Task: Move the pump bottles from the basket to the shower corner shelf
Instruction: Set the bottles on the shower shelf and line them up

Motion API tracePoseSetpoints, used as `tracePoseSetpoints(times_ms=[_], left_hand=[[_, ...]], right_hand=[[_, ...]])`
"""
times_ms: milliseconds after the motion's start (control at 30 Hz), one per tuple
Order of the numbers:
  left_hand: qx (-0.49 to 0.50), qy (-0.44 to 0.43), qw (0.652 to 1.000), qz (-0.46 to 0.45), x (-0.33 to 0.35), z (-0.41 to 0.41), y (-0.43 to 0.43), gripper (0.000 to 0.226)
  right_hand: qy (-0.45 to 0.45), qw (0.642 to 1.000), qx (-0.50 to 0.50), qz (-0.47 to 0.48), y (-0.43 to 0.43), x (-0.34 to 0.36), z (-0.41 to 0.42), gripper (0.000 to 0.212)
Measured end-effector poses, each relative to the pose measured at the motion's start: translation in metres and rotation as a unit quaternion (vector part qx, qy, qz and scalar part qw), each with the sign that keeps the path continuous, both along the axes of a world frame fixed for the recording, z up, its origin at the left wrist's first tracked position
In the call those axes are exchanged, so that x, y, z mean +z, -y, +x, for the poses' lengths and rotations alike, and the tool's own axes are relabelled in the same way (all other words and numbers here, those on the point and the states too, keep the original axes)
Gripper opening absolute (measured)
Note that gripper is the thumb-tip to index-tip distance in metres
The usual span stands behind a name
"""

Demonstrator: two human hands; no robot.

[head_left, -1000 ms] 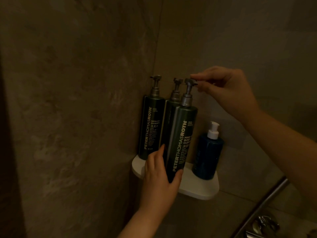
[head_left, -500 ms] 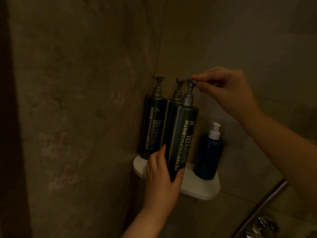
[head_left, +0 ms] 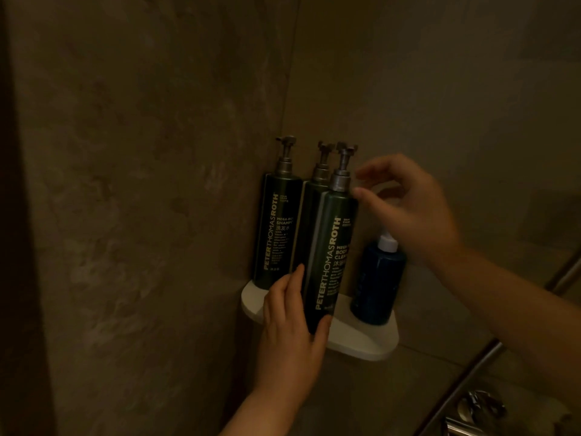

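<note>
Three tall dark green pump bottles stand on the white corner shelf (head_left: 361, 344): one at the left (head_left: 275, 228), one in the middle behind (head_left: 312, 199), and a front one (head_left: 330, 256). My left hand (head_left: 292, 328) grips the base of the front bottle. My right hand (head_left: 408, 206) hovers beside that bottle's shoulder, fingers apart and off the pump, one fingertip close to the bottle. A shorter blue pump bottle (head_left: 377, 281) with a white top stands on the shelf's right side. The basket is out of sight.
Tiled shower walls meet in the corner behind the shelf. A metal rail (head_left: 465, 376) runs diagonally at the lower right, with a chrome fitting (head_left: 478, 407) below it. The scene is dim.
My right hand let go of the front bottle's pump head and dropped down to beside the bottle's shoulder. My left hand kept its hold on the base.
</note>
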State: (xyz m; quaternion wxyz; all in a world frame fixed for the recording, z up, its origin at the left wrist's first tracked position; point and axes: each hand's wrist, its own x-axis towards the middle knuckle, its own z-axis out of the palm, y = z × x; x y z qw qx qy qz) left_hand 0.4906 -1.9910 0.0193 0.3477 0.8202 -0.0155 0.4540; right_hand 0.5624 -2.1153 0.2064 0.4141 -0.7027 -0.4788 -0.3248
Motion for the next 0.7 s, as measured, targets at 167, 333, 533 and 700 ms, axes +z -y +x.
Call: tracePoseSetpoints(times_ms=[167, 333, 533, 700], left_hand=[[0.02, 0.012, 0.999, 0.027, -0.003, 0.0, 0.002, 0.086], [0.006, 0.012, 0.999, 0.031, -0.001, 0.007, 0.008, 0.089], [-0.002, -0.002, 0.999, 0.049, 0.001, 0.016, 0.014, 0.094], [-0.004, -0.022, 0.998, 0.054, 0.007, 0.024, 0.017, 0.085]], right_hand=[[0.08, 0.996, -0.023, -0.037, 0.006, -0.018, 0.001, 0.019], [0.107, 0.992, -0.051, -0.041, 0.013, -0.017, 0.008, 0.018], [0.107, 0.99, -0.069, -0.057, 0.022, -0.012, 0.015, 0.017], [0.104, 0.985, -0.108, -0.081, 0.025, -0.006, 0.017, 0.017]])
